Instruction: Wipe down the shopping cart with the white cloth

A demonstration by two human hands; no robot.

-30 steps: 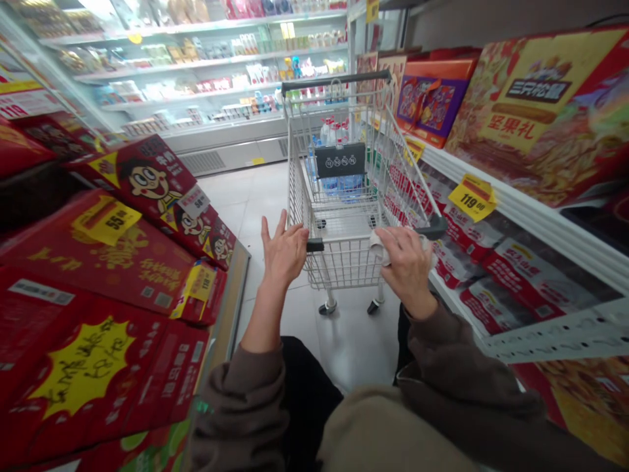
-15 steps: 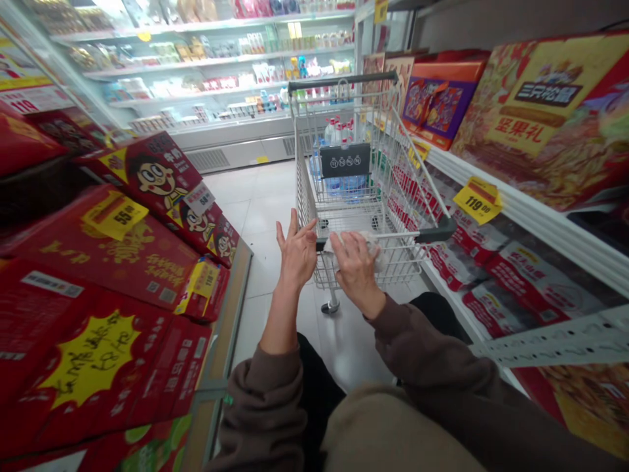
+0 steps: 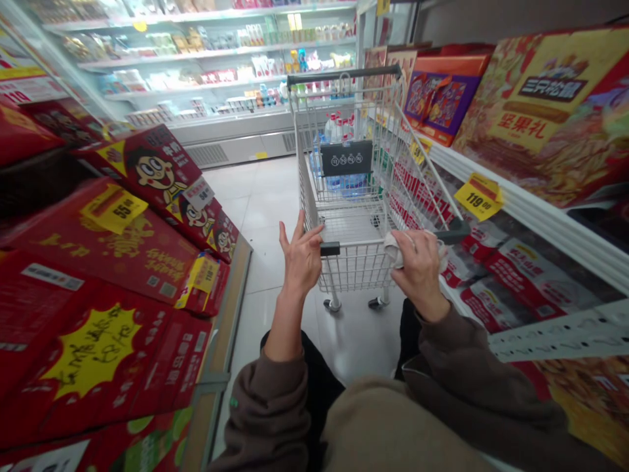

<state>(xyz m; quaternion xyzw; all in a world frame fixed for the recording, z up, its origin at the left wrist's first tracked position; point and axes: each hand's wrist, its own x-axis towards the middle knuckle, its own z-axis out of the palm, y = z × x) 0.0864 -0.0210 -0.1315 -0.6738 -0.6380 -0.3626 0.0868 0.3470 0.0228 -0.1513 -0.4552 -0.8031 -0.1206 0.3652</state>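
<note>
The right hand (image 3: 417, 269) and cloth (image 3: 393, 252) have slid rightward along the cart handle (image 3: 330, 249).

Cart (image 3: 354, 267) before left hand (image 3: 302, 263) and right hand (image 3: 420, 267). Left hand by handle's left end; right farther along, cloth (image 3: 393, 250) between palm and handle (image 3: 331, 249). Bottles (image 3: 339, 124) ahead, through cart wire; inside or beyond, unclear. Stacked boxes (image 3: 142, 259) left. Right: shelf (image 3: 555, 237), cartons (image 3: 543, 108) on it, bags (image 3: 528, 278) below. Fridge (image 3: 246, 147) farthest.
</note>
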